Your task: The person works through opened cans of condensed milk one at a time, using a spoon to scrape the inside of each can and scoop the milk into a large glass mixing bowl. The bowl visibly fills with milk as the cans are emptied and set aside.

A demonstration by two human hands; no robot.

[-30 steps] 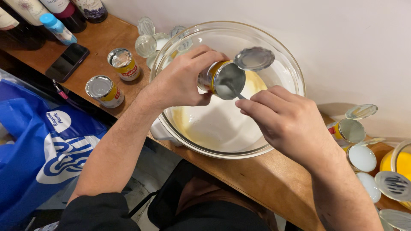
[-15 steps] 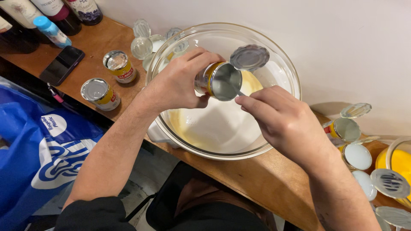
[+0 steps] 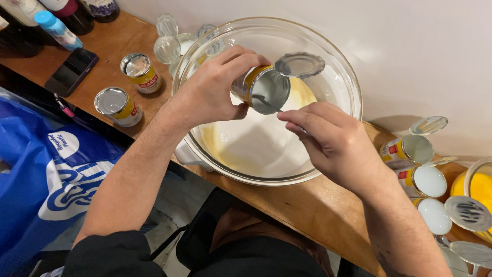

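Observation:
My left hand (image 3: pixel 212 90) grips an opened tin can (image 3: pixel 260 88) tipped on its side over a large glass bowl (image 3: pixel 338 66), the can's lid (image 3: pixel 300 64) bent back and up. My right hand (image 3: pixel 333 141) pinches the handle of a thin metal utensil (image 3: pixel 267 103) whose tip reaches inside the can's mouth. The bowl holds white and pale yellow liquid (image 3: pixel 256 146). Both hands hover over the bowl's middle.
Two sealed yellow-labelled cans (image 3: pixel 118 106) (image 3: pixel 140 72) stand left of the bowl on the wooden counter (image 3: pixel 307 205). Open cans (image 3: pixel 410 150) with raised lids cluster at right beside a yellow container (image 3: pixel 474 187). A phone (image 3: pixel 72 72), bottles (image 3: pixel 56 25) and small glasses (image 3: pixel 168 48) sit at back left; a blue bag (image 3: pixel 46 174) hangs below.
The can has stayed tipped over the bowl while my right hand keeps working the utensil inside its mouth. Positions have barely shifted.

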